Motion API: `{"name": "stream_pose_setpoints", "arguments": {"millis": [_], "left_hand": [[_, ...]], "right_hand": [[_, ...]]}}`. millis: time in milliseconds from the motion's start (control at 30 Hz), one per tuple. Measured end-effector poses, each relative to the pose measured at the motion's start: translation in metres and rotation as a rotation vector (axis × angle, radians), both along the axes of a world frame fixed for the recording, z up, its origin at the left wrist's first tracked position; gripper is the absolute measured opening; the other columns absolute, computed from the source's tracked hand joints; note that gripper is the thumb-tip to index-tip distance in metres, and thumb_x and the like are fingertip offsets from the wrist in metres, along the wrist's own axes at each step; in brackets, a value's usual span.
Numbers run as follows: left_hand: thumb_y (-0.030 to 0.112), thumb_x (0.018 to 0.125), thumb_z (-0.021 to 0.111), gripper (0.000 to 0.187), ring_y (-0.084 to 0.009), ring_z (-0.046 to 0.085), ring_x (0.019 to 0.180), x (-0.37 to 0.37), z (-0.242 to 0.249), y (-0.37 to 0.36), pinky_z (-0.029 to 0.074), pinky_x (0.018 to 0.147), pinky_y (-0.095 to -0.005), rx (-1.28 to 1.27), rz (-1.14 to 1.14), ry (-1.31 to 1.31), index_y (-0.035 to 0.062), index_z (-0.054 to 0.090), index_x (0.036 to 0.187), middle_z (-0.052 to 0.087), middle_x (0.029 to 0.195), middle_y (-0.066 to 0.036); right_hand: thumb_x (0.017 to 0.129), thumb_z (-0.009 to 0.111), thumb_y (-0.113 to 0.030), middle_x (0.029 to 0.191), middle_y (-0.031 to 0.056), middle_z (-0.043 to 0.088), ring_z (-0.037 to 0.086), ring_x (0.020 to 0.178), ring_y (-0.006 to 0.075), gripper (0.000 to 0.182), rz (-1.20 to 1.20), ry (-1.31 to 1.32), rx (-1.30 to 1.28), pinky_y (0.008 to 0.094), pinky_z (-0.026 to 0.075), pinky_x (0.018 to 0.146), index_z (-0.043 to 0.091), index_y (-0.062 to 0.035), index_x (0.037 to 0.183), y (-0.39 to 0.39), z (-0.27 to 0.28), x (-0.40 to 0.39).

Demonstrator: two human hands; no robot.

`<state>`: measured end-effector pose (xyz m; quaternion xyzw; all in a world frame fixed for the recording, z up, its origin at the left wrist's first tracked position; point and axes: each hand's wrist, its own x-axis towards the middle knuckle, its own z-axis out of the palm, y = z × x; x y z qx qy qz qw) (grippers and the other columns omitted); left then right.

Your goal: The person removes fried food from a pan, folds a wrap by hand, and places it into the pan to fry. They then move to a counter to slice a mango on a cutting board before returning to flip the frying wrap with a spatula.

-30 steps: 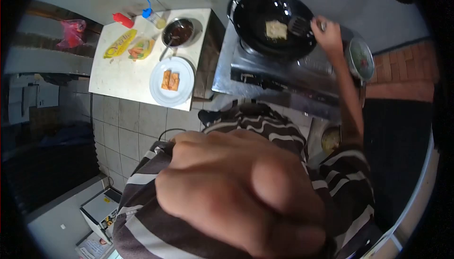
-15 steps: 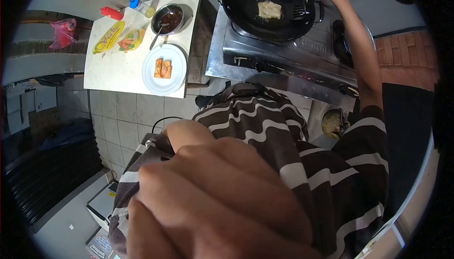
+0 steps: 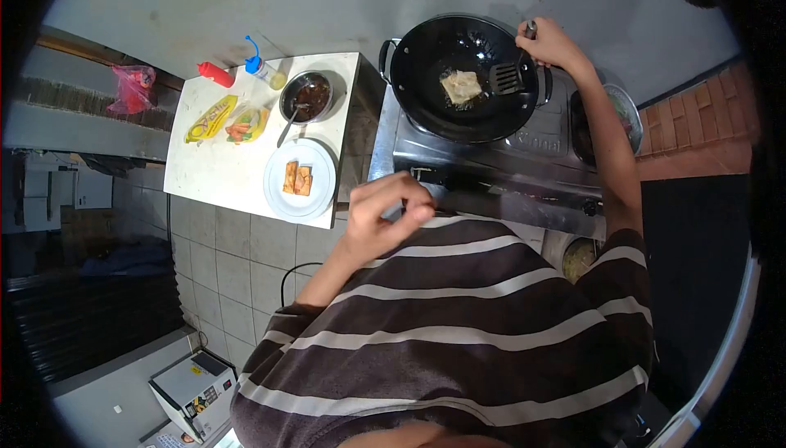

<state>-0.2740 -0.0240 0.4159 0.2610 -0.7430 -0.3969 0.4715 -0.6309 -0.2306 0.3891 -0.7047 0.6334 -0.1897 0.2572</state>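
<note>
My right hand (image 3: 553,44) grips the handle of a slotted spatula (image 3: 507,79), whose blade rests inside the black wok (image 3: 426,108), just right of a pale, square folded piece of food (image 3: 461,88) in oil. The wok stands on the left part of the steel gas stove (image 3: 524,171). In front of the stove's left end, my left hand (image 3: 386,217) hovers before the striped shirt, fingers curled, with nothing visible in it. Two browned pieces (image 3: 297,179) lie on a white plate (image 3: 275,194) on the white table.
Left of the stove, the white table (image 3: 213,178) bears a metal bowl of dark sauce (image 3: 306,98) with a spoon, a yellow packet (image 3: 210,120), a bag of vegetables (image 3: 246,125), a red bottle (image 3: 214,74) and a blue-capped bottle (image 3: 264,72). Another pan (image 3: 626,112) sits behind my right forearm.
My left hand has moved from close before the camera to near the stove front. The view has shifted, so wok and table appear lower. The spatula blade has turned and is nearer the food.
</note>
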Motion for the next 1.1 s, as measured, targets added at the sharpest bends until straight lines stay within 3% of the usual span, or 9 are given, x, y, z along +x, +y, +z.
{"name": "stream_pose_setpoints", "arguments": {"millis": [300, 367, 400, 467, 567, 733, 800, 900, 1100], "left_hand": [[-0.002, 0.085, 0.064, 0.005, -0.0172, 0.059, 0.064, -0.004, -0.018, 0.003, 0.046, 0.061, -0.0269, 0.183, 0.121, -0.007, -0.0051, 0.062, 0.082, 0.064, 0.076, -0.011], [-0.002, 0.085, 0.063, 0.004, -0.0171, 0.059, 0.064, -0.005, -0.02, 0.002, 0.046, 0.061, -0.0268, 0.198, 0.111, -0.018, -0.0049, 0.062, 0.082, 0.065, 0.076, -0.01], [-0.002, 0.086, 0.063, 0.005, -0.0169, 0.059, 0.065, -0.005, -0.021, 0.002, 0.046, 0.062, -0.0267, 0.206, 0.103, -0.022, -0.0047, 0.062, 0.082, 0.065, 0.076, -0.01], [-0.002, 0.086, 0.063, 0.005, -0.0168, 0.059, 0.065, -0.005, -0.021, 0.002, 0.046, 0.062, -0.0265, 0.21, 0.091, -0.027, -0.0046, 0.062, 0.082, 0.065, 0.076, -0.01], [-0.002, 0.087, 0.062, 0.005, -0.0162, 0.06, 0.065, -0.005, -0.021, 0.003, 0.046, 0.061, -0.0264, 0.206, 0.11, -0.022, -0.0045, 0.062, 0.083, 0.065, 0.076, -0.01], [0.001, 0.089, 0.061, 0.009, -0.0152, 0.061, 0.064, -0.004, -0.02, 0.006, 0.047, 0.061, -0.0263, 0.271, 0.106, -0.017, -0.0047, 0.062, 0.083, 0.065, 0.076, -0.009], [0.001, 0.09, 0.061, 0.009, -0.0151, 0.061, 0.064, -0.004, -0.022, 0.006, 0.047, 0.06, -0.0262, 0.265, 0.1, -0.019, -0.0045, 0.062, 0.083, 0.065, 0.076, -0.009], [0.003, 0.09, 0.06, 0.011, -0.0144, 0.06, 0.063, -0.001, -0.024, 0.007, 0.046, 0.06, -0.0258, 0.267, 0.11, -0.014, -0.0041, 0.063, 0.082, 0.064, 0.075, -0.009], [0.005, 0.091, 0.06, 0.013, -0.0119, 0.059, 0.062, 0.004, -0.034, 0.01, 0.045, 0.058, -0.0247, 0.323, 0.139, 0.009, -0.003, 0.063, 0.082, 0.063, 0.072, -0.007]], "right_hand": [[0.083, 0.06, -0.019, 0.051, 0.0063, 0.055, 0.053, 0.04, 0.0136, 0.021, -0.007, -0.025, -0.057, 0.0297, 0.043, 0.039, 0.06, -0.0004, 0.072, -0.007, 0.002, 0.017], [0.083, 0.06, -0.02, 0.049, 0.0075, 0.055, 0.052, 0.038, 0.0148, 0.025, 0.117, 0.177, -0.399, 0.0313, 0.043, 0.039, 0.061, 0.0008, 0.069, -0.015, -0.013, 0.007], [0.083, 0.06, -0.02, 0.049, 0.0075, 0.055, 0.052, 0.038, 0.0148, 0.025, 0.11, 0.179, -0.402, 0.0313, 0.043, 0.039, 0.061, 0.0008, 0.069, -0.012, -0.008, 0.01], [0.082, 0.06, -0.022, 0.046, 0.0084, 0.053, 0.051, 0.036, 0.0161, 0.029, -0.018, 0.104, -0.029, 0.0323, 0.043, 0.038, 0.06, 0.0017, 0.065, -0.007, -0.002, 0.021], [0.082, 0.06, -0.022, 0.044, 0.0081, 0.051, 0.051, 0.035, 0.0166, 0.03, -0.035, -0.008, 0.027, 0.0327, 0.043, 0.038, 0.058, 0.0018, 0.063, -0.005, -0.004, 0.031], [0.081, 0.061, -0.021, 0.045, 0.009, 0.053, 0.051, 0.036, 0.0171, 0.032, -0.072, -0.004, -0.061, 0.0323, 0.043, 0.039, 0.056, 0.0007, 0.059, 0.007, 0.003, 0.034], [0.081, 0.06, -0.022, 0.045, 0.0098, 0.052, 0.051, 0.036, 0.0174, 0.032, -0.038, 0.082, -0.28, 0.0327, 0.044, 0.04, 0.057, 0.0016, 0.059, 0.01, -0.003, 0.036], [0.08, 0.06, -0.022, 0.046, 0.0123, 0.054, 0.055, 0.039, 0.0207, 0.03, -0.096, 0.091, 0.005, 0.035, 0.049, 0.049, 0.06, 0.0029, 0.063, 0.013, 0.006, 0.043], [0.078, 0.06, -0.025, 0.048, 0.0141, 0.056, 0.059, 0.046, 0.0248, 0.03, -0.122, 0.158, -0.145, 0.0374, 0.052, 0.063, 0.064, 0.0026, 0.067, 0.02, 0.013, 0.05]]}}
